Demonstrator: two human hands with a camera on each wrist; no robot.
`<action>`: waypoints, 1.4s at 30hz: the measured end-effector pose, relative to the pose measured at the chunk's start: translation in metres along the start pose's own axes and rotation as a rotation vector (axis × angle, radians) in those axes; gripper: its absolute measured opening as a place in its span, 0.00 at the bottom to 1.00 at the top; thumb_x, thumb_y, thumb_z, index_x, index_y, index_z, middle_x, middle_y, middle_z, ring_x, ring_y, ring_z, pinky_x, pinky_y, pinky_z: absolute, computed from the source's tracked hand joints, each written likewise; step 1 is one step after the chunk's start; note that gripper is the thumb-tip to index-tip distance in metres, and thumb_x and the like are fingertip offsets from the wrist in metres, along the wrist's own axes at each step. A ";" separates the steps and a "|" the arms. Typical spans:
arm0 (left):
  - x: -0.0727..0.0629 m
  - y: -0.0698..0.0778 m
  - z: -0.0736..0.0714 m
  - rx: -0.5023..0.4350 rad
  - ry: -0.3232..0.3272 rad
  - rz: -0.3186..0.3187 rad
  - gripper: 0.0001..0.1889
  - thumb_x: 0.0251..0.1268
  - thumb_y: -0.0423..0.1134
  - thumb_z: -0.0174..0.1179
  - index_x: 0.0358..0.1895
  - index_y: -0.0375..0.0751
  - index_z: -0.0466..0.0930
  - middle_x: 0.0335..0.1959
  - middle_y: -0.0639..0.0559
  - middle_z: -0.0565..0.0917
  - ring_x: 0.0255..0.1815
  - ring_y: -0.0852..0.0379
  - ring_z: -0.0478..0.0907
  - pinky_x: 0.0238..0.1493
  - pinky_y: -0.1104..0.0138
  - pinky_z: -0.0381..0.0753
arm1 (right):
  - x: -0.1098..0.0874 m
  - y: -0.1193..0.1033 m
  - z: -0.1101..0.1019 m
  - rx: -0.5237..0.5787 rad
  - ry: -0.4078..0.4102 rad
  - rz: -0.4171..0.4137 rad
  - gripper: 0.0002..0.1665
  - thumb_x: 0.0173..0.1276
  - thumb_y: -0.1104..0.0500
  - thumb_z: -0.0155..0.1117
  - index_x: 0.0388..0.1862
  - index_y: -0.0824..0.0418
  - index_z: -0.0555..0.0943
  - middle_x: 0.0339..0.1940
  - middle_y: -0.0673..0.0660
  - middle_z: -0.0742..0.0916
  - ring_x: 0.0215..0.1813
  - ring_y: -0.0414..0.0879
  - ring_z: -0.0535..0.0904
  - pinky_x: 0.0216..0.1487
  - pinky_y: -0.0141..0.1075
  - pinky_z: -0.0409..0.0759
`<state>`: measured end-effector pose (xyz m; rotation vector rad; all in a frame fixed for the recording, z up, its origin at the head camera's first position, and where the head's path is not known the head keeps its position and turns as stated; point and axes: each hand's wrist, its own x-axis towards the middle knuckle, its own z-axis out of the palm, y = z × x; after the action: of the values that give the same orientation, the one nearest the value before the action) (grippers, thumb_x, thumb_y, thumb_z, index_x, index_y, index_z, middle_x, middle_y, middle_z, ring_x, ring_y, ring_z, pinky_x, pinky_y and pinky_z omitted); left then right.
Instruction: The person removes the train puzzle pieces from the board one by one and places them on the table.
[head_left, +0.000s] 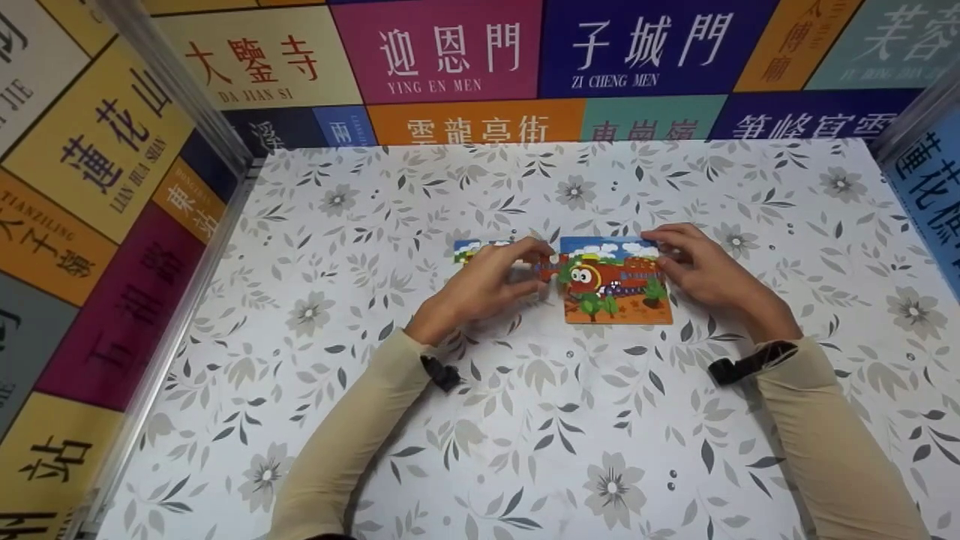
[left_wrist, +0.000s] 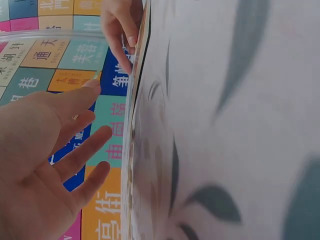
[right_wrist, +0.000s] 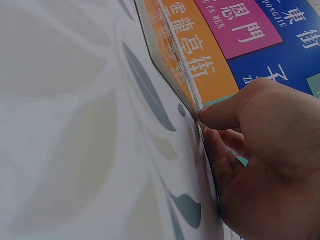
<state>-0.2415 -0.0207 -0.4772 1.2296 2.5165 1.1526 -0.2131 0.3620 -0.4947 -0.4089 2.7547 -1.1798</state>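
Note:
A square picture board (head_left: 616,296) that looks like a jigsaw puzzle, printed with a red cartoon train, lies flat on the table. My right hand (head_left: 705,266) is at its upper right corner, index finger near the top and thumb by the right edge. In the right wrist view the right thumb (right_wrist: 220,114) touches the board's edge. My left hand (head_left: 491,281) hovers left of the board, fingers spread and holding nothing in the left wrist view. Beneath and behind it a similarly printed picture piece (head_left: 466,246) shows, mostly hidden by the hand.
The tabletop (head_left: 525,435) has a white covering with grey flowers and leaves. Coloured panels with large characters (head_left: 450,52) stand behind it, and more panels (head_left: 97,150) rise along the left side. Another panel (head_left: 934,172) stands at the right.

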 end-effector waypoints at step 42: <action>-0.005 -0.008 0.002 0.180 -0.059 -0.161 0.22 0.74 0.42 0.72 0.66 0.40 0.84 0.52 0.46 0.87 0.52 0.51 0.84 0.54 0.59 0.84 | 0.004 0.001 -0.001 0.020 -0.028 0.062 0.30 0.84 0.68 0.56 0.82 0.60 0.73 0.81 0.64 0.70 0.78 0.64 0.70 0.81 0.63 0.67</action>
<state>-0.2427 -0.0263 -0.4852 1.0555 2.6653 0.8592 -0.2173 0.3618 -0.4946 -0.3320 2.7085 -1.1775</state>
